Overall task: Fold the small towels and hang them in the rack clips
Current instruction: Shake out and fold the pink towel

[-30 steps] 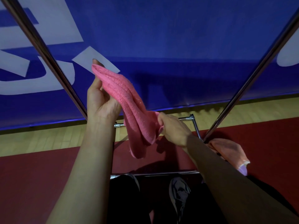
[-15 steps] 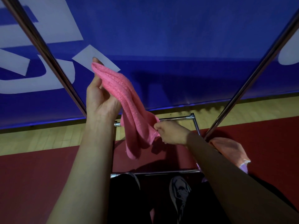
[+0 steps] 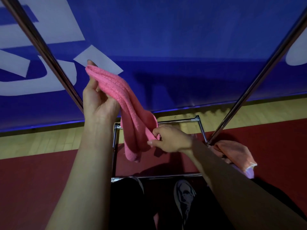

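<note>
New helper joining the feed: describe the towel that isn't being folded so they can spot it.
Follow the right-hand slanted metal pole down to the red floor. At its foot lies the orange towel, crumpled; unlike the pink towel, neither hand holds it.

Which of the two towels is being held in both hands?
The bright pink towel, gripped by left hand and right hand. The paler orange towel lies untouched.

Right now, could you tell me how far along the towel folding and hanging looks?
Done: nothing shows as hung; no rack clips are in view. In hand: the left hand holds the pink towel up by its top, already doubled lengthwise, while the right hand pinches its lower edge. Left: finishing that fold, clipping it, then the orange towel bunched by the rack's right pole.
</note>
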Demonstrator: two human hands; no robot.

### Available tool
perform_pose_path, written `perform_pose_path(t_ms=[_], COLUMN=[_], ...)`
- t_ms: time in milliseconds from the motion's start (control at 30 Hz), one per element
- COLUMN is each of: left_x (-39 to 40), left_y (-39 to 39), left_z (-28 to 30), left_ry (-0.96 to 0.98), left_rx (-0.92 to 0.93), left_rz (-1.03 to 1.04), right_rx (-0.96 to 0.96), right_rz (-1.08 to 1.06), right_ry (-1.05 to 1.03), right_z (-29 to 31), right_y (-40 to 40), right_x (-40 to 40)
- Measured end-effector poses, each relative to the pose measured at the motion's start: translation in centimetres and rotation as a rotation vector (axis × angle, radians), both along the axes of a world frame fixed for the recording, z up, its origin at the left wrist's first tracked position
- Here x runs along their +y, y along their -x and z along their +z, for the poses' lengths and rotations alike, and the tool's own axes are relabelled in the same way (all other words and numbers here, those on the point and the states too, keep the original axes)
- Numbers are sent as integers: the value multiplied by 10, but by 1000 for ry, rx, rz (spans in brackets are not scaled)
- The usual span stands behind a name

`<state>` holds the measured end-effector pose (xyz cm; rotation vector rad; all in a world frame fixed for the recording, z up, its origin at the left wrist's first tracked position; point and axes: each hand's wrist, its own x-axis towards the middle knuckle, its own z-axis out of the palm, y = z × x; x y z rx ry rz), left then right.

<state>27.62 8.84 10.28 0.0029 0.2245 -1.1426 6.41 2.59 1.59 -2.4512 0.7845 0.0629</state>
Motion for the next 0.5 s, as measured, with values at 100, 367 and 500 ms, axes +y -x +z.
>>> perform_pose_path(t_ms=[100, 367, 500], left_x=[0, 14, 11], left_y=[0, -6, 7], left_z=[1, 16, 19], left_ry=[-24, -573, -826], left_rx=[-44, -656, -1011], left_rz=[17, 186, 329], right_rx=[8, 2, -22], right_rz=[14, -7, -26], right_ry=[23, 40, 104], right_z=[5, 17, 30], right_y=[2, 8, 13], right_x=[-5, -14, -21])
